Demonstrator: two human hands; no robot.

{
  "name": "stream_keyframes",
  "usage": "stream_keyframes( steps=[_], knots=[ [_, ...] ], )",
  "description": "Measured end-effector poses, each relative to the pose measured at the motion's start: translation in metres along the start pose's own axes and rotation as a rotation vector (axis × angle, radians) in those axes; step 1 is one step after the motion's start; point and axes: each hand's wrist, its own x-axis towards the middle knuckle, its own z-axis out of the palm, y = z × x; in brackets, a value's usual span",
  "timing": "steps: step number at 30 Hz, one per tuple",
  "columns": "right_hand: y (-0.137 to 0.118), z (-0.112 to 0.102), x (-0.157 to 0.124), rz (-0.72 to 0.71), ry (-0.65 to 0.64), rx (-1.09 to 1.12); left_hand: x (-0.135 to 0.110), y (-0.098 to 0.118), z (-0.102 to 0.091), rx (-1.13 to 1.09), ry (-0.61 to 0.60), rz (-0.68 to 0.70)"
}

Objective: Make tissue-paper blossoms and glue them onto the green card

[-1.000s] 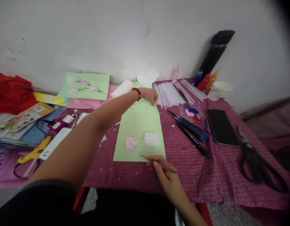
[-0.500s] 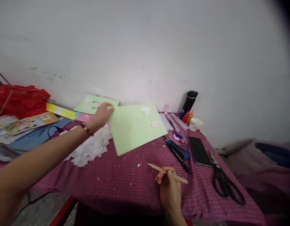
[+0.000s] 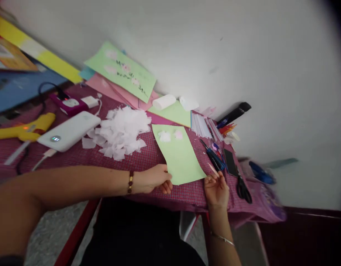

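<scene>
Green sheet (image 3: 184, 159) turned; curled hands (image 3: 152, 179) pinch: left, sheet; right (image 3: 217, 189), stick (image 3: 213, 169), perhaps half-hidden corner (image 3: 203, 176).

The green sheet (image 3: 183, 159) is smooth, matt paper. From it, the heaped scraps (image 3: 123, 127) at ten o'clock look thin and papery; the power bank (image 3: 71, 130) at nine, smooth plastic; the stick (image 3: 213, 169) at four, pale wood. The tabletop (image 3: 187, 192) wears matt checked cloth.

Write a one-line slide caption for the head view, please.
Left hand on one near corner of a green sheet bearing two pale tufts, right hand at the other, holding a slim stick.
</scene>
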Motion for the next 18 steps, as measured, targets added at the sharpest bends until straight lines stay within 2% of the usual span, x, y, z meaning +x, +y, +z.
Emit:
stream_keyframes(
  steps=[5,10,12,16,18],
  knots=[
    [-0.006,0.013,-0.007,-0.013,0.027,-0.088,-0.006,0.010,-0.022,0.084,-0.152,-0.101],
    [-0.010,0.019,-0.009,0.002,0.030,-0.082,-0.007,0.008,-0.030,0.152,-0.226,-0.248],
    [-0.010,0.024,-0.002,0.028,0.020,-0.114,-0.004,0.006,-0.029,0.127,-0.215,-0.294],
    [-0.008,0.043,0.024,0.063,-0.104,-0.365,-0.012,0.001,-0.027,0.085,-0.122,-0.337],
    [-0.007,0.055,0.039,0.065,-0.209,-0.533,-0.027,0.001,-0.026,0.247,-0.167,-0.354]
  ],
)
